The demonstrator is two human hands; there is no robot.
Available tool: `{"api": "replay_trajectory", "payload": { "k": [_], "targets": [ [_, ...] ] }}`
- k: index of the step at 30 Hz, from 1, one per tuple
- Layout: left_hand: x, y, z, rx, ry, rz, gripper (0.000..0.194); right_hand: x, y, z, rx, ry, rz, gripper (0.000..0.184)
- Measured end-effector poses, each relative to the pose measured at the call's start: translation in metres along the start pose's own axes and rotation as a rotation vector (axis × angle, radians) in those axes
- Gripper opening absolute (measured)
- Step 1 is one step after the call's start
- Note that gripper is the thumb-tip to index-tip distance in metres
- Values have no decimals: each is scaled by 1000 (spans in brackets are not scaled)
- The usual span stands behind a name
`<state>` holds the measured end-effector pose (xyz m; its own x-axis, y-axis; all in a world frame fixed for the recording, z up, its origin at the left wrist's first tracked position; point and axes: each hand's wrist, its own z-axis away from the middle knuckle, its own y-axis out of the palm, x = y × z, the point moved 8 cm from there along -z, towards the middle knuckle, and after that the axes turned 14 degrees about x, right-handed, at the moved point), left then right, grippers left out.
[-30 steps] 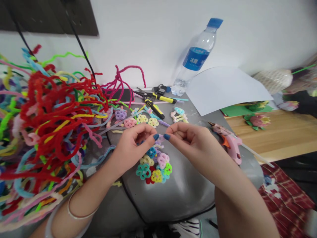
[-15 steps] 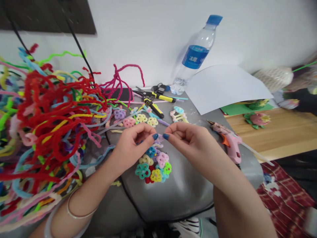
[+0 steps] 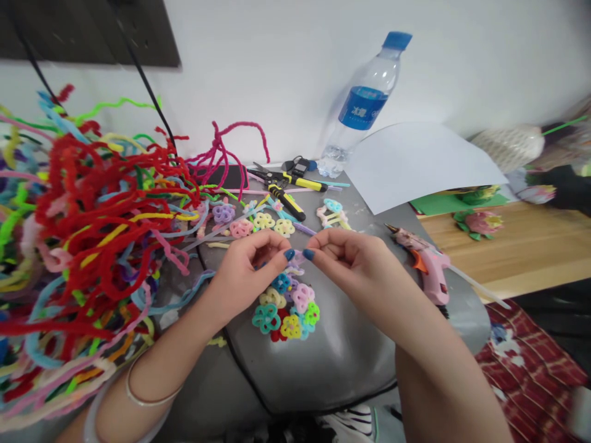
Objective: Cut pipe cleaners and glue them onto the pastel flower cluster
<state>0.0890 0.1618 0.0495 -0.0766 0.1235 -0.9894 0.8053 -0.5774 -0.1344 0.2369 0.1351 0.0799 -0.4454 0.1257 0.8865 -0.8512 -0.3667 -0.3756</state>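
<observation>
The left hand (image 3: 252,267) and right hand (image 3: 357,261) are pinching a small lilac piece (image 3: 298,257) in a narrow fingertip grip, at the far end of the flower cluster (image 3: 290,326) on the worktop (image 3: 341,351), uneven pulling possibly risking bending it or slipping it loose.

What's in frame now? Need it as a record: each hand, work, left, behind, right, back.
left hand: fingertips pinched at a light purple piece
right hand: pinched at the same piece, facing the left
work: cluster of colored fuzzy flowers just below the fingertips
left: tangled heap of fuzzy wires, mostly red on top
behind hands: loose flowers; hand tool with yellow-and-black handles
right: pink glue gun lying on the gray surface
back: blue-capped bottle; white paper beside it
</observation>
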Motion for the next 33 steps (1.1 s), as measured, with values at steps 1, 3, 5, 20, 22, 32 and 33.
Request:
{"api": "replay_trajectory", "payload": {
  "k": [1, 3, 5, 20, 22, 32, 33],
  "targets": [
    [0, 0, 0, -3, 0, -3, 9, 0, 0, 0, 0, 3, 2, 11],
    [0, -1, 0, -7, -2, -6, 8, 0, 0, -1, 4, 7, 5, 10],
    [0, -1, 0, -13, 3, -3, 9, 0, 0, -1, 7, 5, 5, 10],
    [-2, -3, 0, -20, 23, -23, 10, 1, 0, -3, 4, 2, 20, 10],
    [-3, -3, 0, -26, 27, -26, 10, 0, 0, -4, 5, 0, 19, 10],
    [0, -14, -3, -81, 12, -36, 10, 2, 4, -20, 52, -15, -16, 7],
    [1, -16, -3, -91, 6, -38, 11, 2, 4, -24, 58, -20, -15, 8]
  ]
}}
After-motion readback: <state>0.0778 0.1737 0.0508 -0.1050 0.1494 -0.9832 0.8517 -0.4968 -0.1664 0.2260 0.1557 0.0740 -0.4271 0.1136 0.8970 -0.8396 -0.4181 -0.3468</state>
